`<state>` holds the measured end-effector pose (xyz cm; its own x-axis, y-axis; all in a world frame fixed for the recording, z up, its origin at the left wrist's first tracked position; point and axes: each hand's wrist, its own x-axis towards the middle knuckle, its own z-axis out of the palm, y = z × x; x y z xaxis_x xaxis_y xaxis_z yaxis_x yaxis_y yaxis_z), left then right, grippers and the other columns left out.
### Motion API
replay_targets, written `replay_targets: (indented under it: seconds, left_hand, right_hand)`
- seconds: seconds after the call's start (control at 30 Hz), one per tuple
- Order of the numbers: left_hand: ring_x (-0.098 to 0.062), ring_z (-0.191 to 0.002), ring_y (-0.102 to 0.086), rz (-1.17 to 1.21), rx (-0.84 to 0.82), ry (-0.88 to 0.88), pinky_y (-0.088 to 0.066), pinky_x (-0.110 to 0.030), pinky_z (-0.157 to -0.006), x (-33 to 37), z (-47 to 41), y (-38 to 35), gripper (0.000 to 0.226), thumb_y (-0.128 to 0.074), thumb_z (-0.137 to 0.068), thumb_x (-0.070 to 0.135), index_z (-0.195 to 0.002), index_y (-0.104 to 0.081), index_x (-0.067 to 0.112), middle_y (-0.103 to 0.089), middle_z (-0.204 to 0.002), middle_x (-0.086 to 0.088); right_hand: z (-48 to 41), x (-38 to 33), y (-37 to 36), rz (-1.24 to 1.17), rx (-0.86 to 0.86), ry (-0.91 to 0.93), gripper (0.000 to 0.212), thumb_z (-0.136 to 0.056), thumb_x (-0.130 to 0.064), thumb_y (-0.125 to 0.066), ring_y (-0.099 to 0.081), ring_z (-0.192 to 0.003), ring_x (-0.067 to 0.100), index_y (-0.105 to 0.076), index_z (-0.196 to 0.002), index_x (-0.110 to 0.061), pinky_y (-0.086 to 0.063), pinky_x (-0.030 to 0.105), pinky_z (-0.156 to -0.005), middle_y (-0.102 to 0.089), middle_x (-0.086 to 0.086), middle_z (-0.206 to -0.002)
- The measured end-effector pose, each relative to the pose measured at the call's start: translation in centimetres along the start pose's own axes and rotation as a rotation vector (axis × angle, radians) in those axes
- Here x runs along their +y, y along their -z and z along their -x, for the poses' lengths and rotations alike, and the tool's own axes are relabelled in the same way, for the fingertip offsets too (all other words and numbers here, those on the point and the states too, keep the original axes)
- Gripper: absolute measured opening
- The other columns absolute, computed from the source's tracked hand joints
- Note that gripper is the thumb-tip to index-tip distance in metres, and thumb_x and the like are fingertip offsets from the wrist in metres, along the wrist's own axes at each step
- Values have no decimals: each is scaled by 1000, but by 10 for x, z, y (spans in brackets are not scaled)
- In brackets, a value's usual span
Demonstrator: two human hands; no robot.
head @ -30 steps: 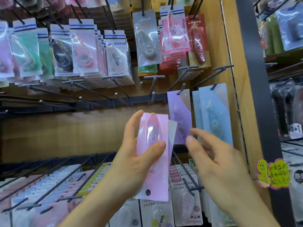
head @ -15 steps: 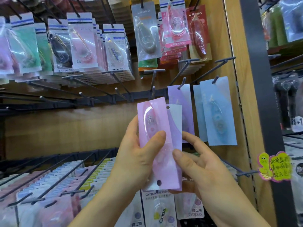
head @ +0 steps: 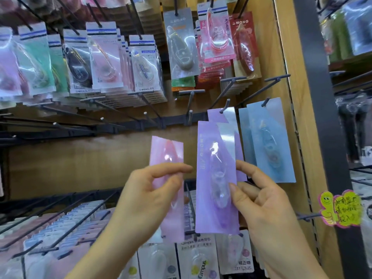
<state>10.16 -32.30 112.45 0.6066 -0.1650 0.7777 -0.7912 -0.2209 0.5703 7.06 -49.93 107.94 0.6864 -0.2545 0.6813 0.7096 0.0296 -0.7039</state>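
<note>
Landmark = blue pack [head: 269, 141], hanging on its peg at the right end of the display, flat vs. the wooden side panel [head: 298, 117].

L hand [head: 153, 190]: well left of the blue pack and lower. Thumb + curled fingers pinch a pink pack [head: 167, 156] around mid-height. The pack is upright w/ a slight tilt, its top about level w/ the blue pack's middle, its bottom lower than the blue pack's bottom edge.

R hand [head: 259, 200]: just below-left of the blue pack. It holds a purple pack [head: 213, 178] by the right edge, thumb on the front, other fingers behind. The pack is upright, "AIR" lettering running up its left side, and sits immediately left of the blue pack, partly covering a 2nd purple pack [head: 216, 114] that hangs on the next peg left.

The pink and purple packs are side by side w/ a small gap btwn them, not overlapping.

Other items:
- Black rail [head: 120, 127] runs left from the blue pack's peg level.
- MONO packs [head: 181, 43] hang in rows above and left of it.
- Campus packs [head: 201, 262] sit below-left, under both hands.
- A yellow/pink sticker [head: 340, 208] is lower right of it.
</note>
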Motion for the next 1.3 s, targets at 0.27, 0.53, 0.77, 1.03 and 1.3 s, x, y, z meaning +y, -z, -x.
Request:
replay_targets:
  seconds: [0.27,0.53,0.77,1.03,1.3]
  left_hand:
    - [-13,-63,-50,185,-185,-6,-42,-26,-62,8,2,-22,31,-68,-78,38,-78,-71,7,-64,-68,-3]
    - [-10,-65,-54,227,-204,14,-47,-18,-62,16,-7,-39,18,-62,-93,20,-83,-76,13,-71,-74,2]
    - [20,-101,-55,-20,-100,-104,-36,3,-78,27,-8,-27,29,-63,-92,13,-100,-69,40,-63,-101,42]
    - [28,-110,-43,-82,-103,-74,-31,8,-82,30,-7,-19,39,-59,-91,10,-109,-66,44,-56,-109,46]
    - [0,-91,-67,-43,-258,24,-56,-20,-81,34,-3,-14,81,-61,-82,8,-123,-28,69,-53,-115,34]
  right_hand:
    - [3,-3,-4,26,86,116,34,-91,-18,-62,-71,-77,6,-59,-120,-35,-56,21,-69,-75,-9,-88]
    - [-9,-11,3,326,164,282,35,-73,-63,-73,-68,-81,6,-67,-106,-51,-57,24,-71,-70,-18,-97]
    - [-36,-37,12,627,334,455,40,-83,-38,-71,-56,-92,4,-69,-120,-24,-41,6,-75,-67,-10,-98]
    - [-38,-42,9,792,276,388,33,-86,-32,-66,-57,-87,26,-71,-111,-11,-47,37,-76,-70,13,-99]
    - [-48,-52,-2,1123,238,254,40,-98,-45,-46,-49,-87,21,-56,-130,-24,-31,28,-67,-66,4,-118]
